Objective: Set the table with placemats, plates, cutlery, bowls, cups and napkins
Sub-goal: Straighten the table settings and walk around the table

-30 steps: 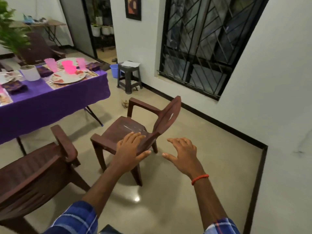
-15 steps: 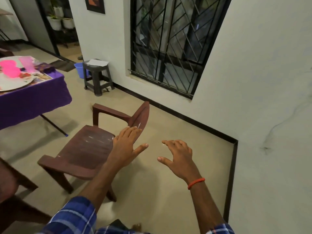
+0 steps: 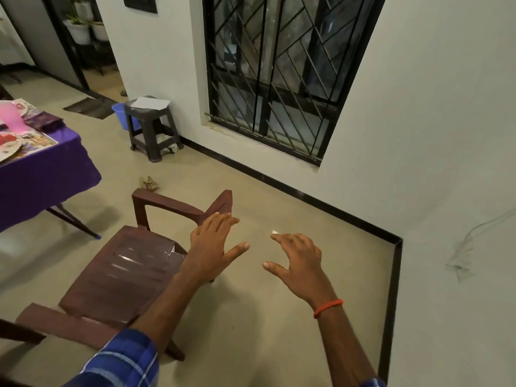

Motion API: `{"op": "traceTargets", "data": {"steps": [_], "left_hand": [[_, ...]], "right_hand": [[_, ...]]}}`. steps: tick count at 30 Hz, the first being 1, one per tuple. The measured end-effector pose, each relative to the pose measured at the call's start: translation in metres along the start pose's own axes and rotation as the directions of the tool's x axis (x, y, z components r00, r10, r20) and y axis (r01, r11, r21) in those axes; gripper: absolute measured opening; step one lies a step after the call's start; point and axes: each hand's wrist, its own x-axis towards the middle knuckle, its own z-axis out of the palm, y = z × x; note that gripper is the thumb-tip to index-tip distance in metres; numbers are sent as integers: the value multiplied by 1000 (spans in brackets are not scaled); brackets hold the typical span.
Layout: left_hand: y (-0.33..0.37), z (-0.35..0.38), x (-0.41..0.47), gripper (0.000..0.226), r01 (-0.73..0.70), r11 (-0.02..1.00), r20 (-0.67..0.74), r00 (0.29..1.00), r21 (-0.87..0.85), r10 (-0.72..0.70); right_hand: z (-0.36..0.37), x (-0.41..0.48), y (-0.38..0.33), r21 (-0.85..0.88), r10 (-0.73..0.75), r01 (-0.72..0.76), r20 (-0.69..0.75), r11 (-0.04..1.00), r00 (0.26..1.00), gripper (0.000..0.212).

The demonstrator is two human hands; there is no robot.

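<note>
So, both hands are empty and the laid table is way off to the left.

Left hand (image 3: pixel 212 247) and right hand (image 3: pixel 298 263) are held out palm-down with fingers spread, so each grip is apart and holding nothing. The left one hangs over the backrest end of a brown plastic armchair (image 3: pixel 125 269); can't tell if it's actually touching. The task stuff is all at the left edge of the view, on the purple-clothed tabletop (image 3: pixel 42 169): pink cup (image 3: pixel 9 118), plate (image 3: pixel 8 149), placemat (image 3: pixel 42 141) and dark folded napkin (image 3: pixel 43 121). It's well apart from both hands, with the armchair in between, seat facing that way. The left hand is nearer, so I'd guess any next reach means turning left first.
</note>
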Motion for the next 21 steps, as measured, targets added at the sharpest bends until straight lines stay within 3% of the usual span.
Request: {"op": "traceTargets", "data": {"steps": [4, 14, 21], "left_hand": [[3, 10, 37, 73, 24, 1000, 2, 1000, 0, -24], [25, 34, 155, 75, 107, 994, -99, 990, 16, -105], [40, 48, 207, 79, 219, 976, -135, 968, 23, -214]], "right_hand": [[-10, 40, 25, 8, -9, 9, 12, 1000, 1000, 65], [-48, 182, 91, -22, -192, 193, 43, 981, 980, 65], [-59, 254, 114, 59, -288, 284, 84, 957, 954, 64]]}}
